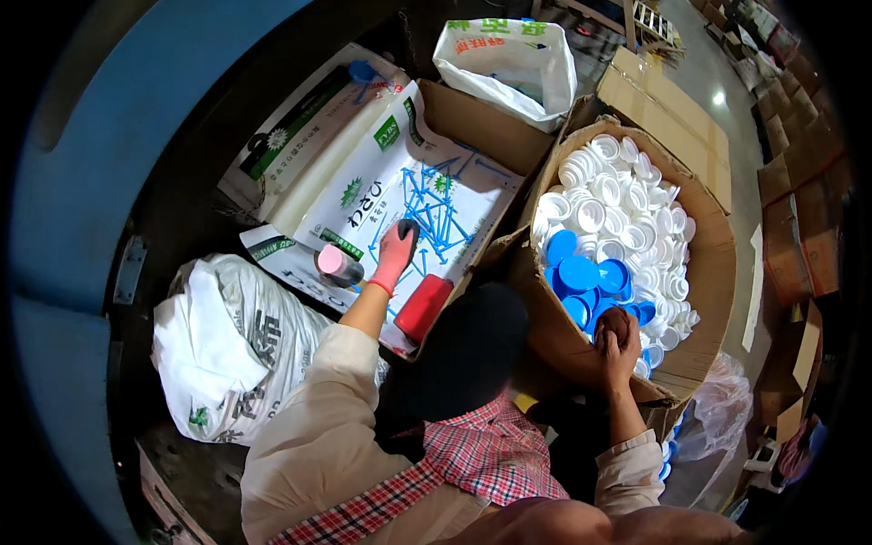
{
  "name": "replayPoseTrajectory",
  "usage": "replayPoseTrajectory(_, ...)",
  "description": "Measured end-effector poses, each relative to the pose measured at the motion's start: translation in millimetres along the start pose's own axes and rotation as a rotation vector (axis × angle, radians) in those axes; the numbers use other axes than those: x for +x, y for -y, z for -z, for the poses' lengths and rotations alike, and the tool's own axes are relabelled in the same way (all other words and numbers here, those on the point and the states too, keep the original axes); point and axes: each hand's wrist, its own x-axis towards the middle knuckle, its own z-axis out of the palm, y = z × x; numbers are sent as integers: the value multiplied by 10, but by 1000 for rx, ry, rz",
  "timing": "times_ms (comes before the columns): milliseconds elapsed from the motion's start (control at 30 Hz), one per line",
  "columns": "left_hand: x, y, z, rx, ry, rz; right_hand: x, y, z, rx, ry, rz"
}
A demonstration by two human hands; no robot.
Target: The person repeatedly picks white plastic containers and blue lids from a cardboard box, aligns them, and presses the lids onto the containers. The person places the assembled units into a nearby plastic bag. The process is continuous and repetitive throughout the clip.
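My left hand, in a pink glove with dark fingertips, is lowered among thin blue plastic sticks in a paper-lined carton. Its fingers look curled together, and what they hold, if anything, is hidden. Bare, my right hand closes round a dark brown, rounded thing I cannot name. That hand is at the near rim of a big cardboard box. Blue round caps lie just beyond it, heaped against many white plastic caps.
A pink-topped container and a red block-like object are in the left carton. A white sack slumps at left. Behind stands an open white bag. A flattened carton lies beside the cap box; clear plastic hangs at right.
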Motion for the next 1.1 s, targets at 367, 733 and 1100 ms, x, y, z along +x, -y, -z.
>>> replayPoseTrajectory(367,1038,-306,69,-6,-314,-72,79,-52,65,-5,88,-82)
replayPoseTrajectory(733,3450,-628,344,864,-256,-42,221,91,52,7,232,-260)
replayPoseTrajectory(1100,4016,1,-315,570,-16,-160,140,-38,72,-184,184,-248)
